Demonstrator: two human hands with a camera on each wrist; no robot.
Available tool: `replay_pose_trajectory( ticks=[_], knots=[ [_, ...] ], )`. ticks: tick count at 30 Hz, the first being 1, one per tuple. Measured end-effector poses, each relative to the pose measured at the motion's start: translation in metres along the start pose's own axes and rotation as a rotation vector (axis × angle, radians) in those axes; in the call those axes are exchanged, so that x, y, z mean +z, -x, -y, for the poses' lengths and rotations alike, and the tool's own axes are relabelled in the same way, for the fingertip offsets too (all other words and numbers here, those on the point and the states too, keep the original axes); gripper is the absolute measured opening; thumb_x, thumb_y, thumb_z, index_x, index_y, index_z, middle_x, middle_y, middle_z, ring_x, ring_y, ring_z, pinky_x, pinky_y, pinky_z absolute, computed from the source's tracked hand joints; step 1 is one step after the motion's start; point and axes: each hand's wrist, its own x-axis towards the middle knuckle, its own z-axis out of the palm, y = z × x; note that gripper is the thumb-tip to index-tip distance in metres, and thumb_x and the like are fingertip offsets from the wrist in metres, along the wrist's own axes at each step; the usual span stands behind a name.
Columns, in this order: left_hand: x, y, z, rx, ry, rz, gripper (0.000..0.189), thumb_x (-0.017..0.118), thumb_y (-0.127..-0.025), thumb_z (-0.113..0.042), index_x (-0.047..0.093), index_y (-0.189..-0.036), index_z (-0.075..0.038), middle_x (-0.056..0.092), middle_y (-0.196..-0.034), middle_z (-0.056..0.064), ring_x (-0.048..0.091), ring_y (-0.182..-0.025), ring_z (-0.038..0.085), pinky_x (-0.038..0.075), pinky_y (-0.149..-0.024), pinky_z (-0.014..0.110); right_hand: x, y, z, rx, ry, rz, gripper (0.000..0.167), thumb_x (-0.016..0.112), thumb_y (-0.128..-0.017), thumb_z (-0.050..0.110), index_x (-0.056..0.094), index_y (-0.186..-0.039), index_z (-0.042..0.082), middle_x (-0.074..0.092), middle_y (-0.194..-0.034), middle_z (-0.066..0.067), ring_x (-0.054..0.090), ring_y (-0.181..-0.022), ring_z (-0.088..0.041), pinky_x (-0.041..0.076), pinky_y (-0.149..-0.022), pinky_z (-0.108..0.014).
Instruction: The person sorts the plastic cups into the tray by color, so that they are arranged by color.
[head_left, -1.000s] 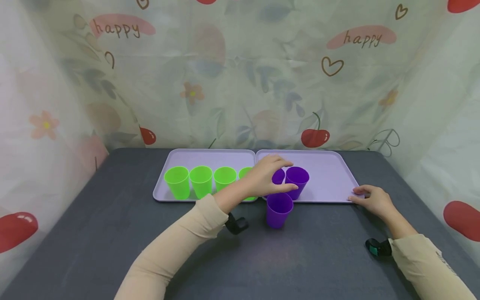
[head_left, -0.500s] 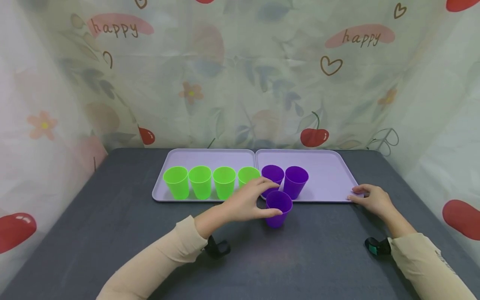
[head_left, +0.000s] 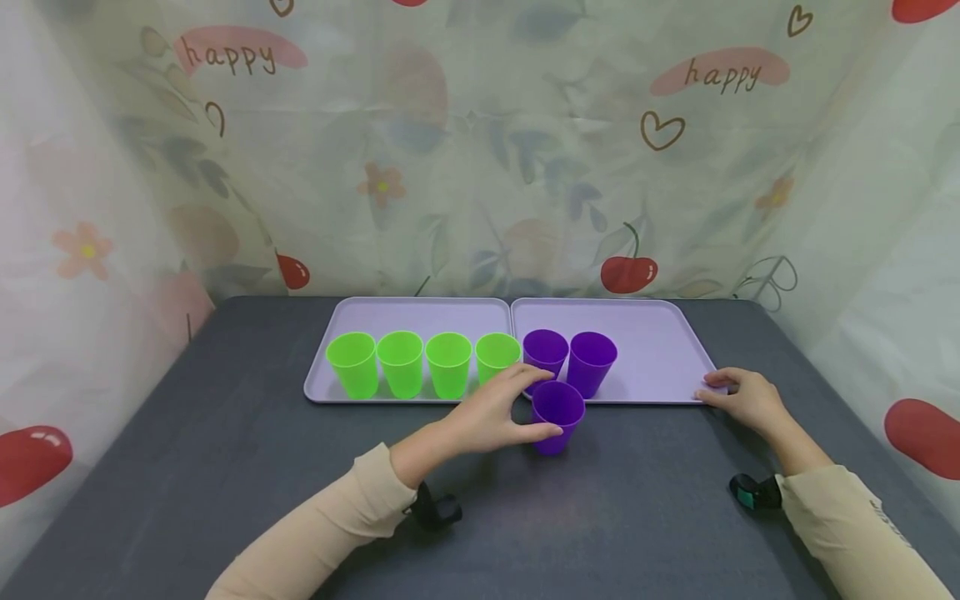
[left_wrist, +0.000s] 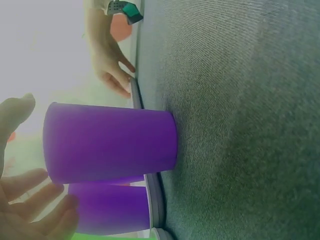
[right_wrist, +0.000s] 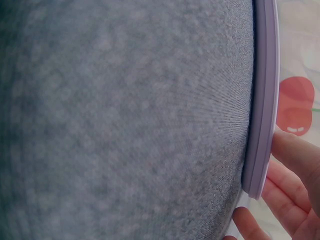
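A purple cup (head_left: 558,408) stands upright on the dark table, just in front of the trays. My left hand (head_left: 491,412) reaches round its left side with thumb and fingers spread. In the left wrist view the thumb (left_wrist: 17,112) is apart from the cup, and the fingertips lie by its rim; whether they touch is unclear. Two more purple cups (head_left: 592,362) stand on the right lilac tray (head_left: 652,350), the left one partly hidden. My right hand (head_left: 746,400) holds that tray's near right corner between thumb and fingers.
Several green cups (head_left: 352,367) stand in a row on the left lilac tray (head_left: 420,310), whose edge adjoins the right one. A patterned curtain (head_left: 472,167) hangs behind and beside the table (head_left: 600,517).
My left hand has come back from above the purple cups on the tray, moving down and left to the front purple cup. My right hand has stayed at the tray corner.
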Motion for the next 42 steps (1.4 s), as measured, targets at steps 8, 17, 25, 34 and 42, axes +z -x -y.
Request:
replay_pose_trajectory(
  ticks=[8, 17, 25, 34, 42],
  knots=[
    [0.004, -0.0027, -0.0011, 0.001, 0.019, 0.007, 0.061, 0.074, -0.078, -0.033, 0.052, -0.129, -0.007, 0.054, -0.128, 0.008, 0.052, -0.118, 0.018, 0.044, -0.101, 0.032, 0.0005, -0.0002, 0.0002, 0.005, -0.009, -0.008, 0.056, 0.062, -0.088, 0.039, 0.055, -0.119, -0.008, 0.054, -0.123, -0.031, 0.052, -0.106, -0.044, 0.045, -0.083, -0.052],
    [0.0071, -0.0047, 0.0007, -0.009, 0.015, 0.0, 0.063, 0.075, -0.077, -0.033, 0.051, -0.13, -0.006, 0.055, -0.128, 0.007, 0.052, -0.119, 0.018, 0.044, -0.101, 0.033, 0.0006, 0.0001, 0.0006, 0.005, -0.003, -0.014, 0.055, 0.062, -0.087, 0.037, 0.055, -0.118, -0.008, 0.054, -0.122, -0.032, 0.053, -0.105, -0.043, 0.045, -0.083, -0.052],
    [0.0061, -0.0068, -0.001, -0.015, 0.006, 0.016, 0.064, 0.074, -0.078, -0.033, 0.05, -0.131, -0.006, 0.056, -0.129, 0.007, 0.051, -0.121, 0.019, 0.043, -0.103, 0.034, 0.0001, 0.0018, 0.0012, 0.004, -0.001, -0.017, 0.055, 0.063, -0.088, 0.036, 0.055, -0.118, -0.009, 0.055, -0.122, -0.032, 0.053, -0.105, -0.044, 0.045, -0.083, -0.052],
    [0.0078, -0.0076, 0.0001, -0.021, 0.0, 0.013, 0.062, 0.074, -0.079, -0.032, 0.05, -0.13, -0.009, 0.057, -0.128, 0.005, 0.053, -0.118, 0.017, 0.043, -0.101, 0.031, 0.0013, 0.0008, 0.0004, 0.008, -0.011, -0.015, 0.055, 0.063, -0.088, 0.036, 0.054, -0.119, -0.008, 0.053, -0.123, -0.032, 0.052, -0.106, -0.044, 0.045, -0.083, -0.053],
    [0.0071, -0.0089, -0.0008, 0.006, 0.001, -0.008, 0.058, 0.074, -0.078, -0.031, 0.052, -0.127, -0.009, 0.059, -0.122, 0.004, 0.054, -0.113, 0.016, 0.045, -0.098, 0.029, 0.0, 0.002, 0.0011, 0.003, 0.002, -0.014, 0.054, 0.063, -0.088, 0.035, 0.055, -0.118, -0.009, 0.054, -0.122, -0.033, 0.051, -0.106, -0.045, 0.044, -0.083, -0.053]
  ],
)
